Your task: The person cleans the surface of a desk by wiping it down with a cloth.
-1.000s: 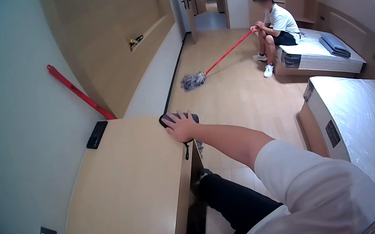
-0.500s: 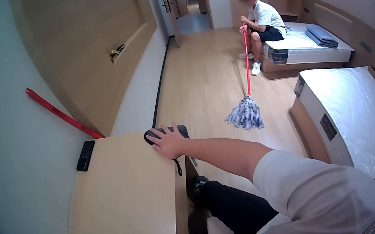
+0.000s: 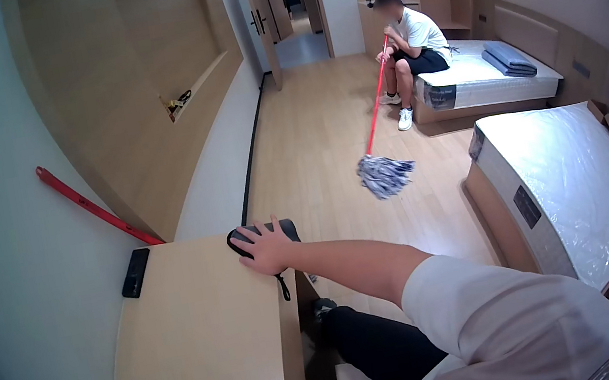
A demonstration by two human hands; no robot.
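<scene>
Right hand: flat, palm down, fingers spread over case. Position of case: far right corner of desk, with strap hanging at the right edge. Left hand: out of view, state impossible to tell. At far left corner of desk: black device, near lower end of red pole. On far bed: seated person, both hands on mop. At right: near bed.

Pale wood desktop: dark pouch on far right corner, black device at far left corner.
</scene>
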